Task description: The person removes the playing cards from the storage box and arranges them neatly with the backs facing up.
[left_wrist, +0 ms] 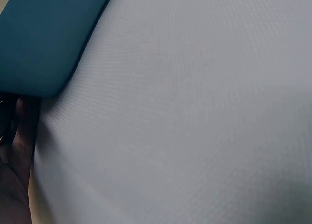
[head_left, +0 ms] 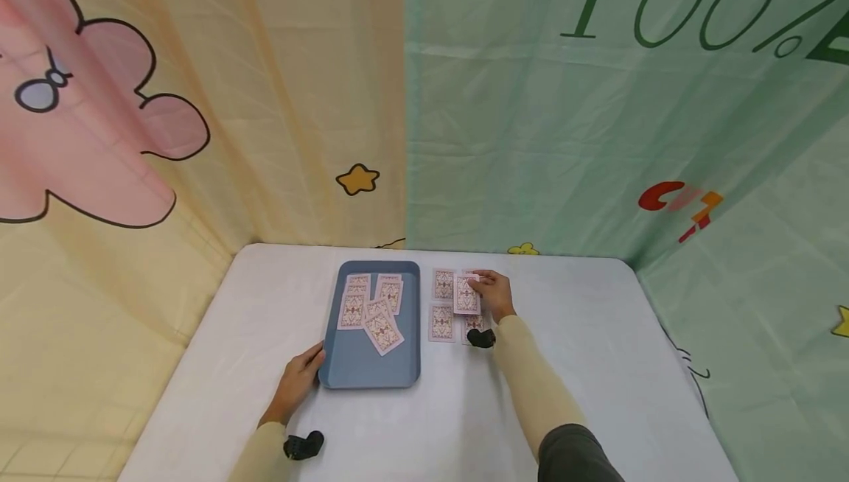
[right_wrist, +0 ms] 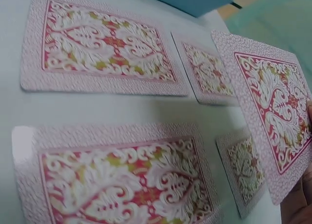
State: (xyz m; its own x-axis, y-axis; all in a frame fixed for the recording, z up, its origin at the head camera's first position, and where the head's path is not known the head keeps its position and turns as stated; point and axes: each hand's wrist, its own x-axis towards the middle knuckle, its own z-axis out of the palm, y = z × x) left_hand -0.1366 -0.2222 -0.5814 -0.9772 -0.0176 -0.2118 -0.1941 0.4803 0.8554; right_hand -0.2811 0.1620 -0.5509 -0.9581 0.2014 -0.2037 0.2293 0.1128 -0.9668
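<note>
I saw the right hand [head_left: 494, 294] over the card grid on the table [head_left: 597, 364], right of the tray [head_left: 371, 371]. Its fingers pinched one face-down card [head_left: 466, 295] by the right edge. In the right wrist view that card [right_wrist: 273, 112] was lifted and tilted above the others, with a fingertip at its lower right corner. Four more face-down cards [head_left: 442, 322] lay flat on the table in the grid under and beside it, apart from each other.

The left hand [head_left: 301, 379] rested against the tray's near left corner, fingers curled loosely at the rim; I could not tell how firm the hold was. The left wrist view showed only fingers [left_wrist: 19, 136] touching the tray corner [left_wrist: 39, 48]. The tray held several face-down cards, loosely overlapped [head_left: 371, 312].
</note>
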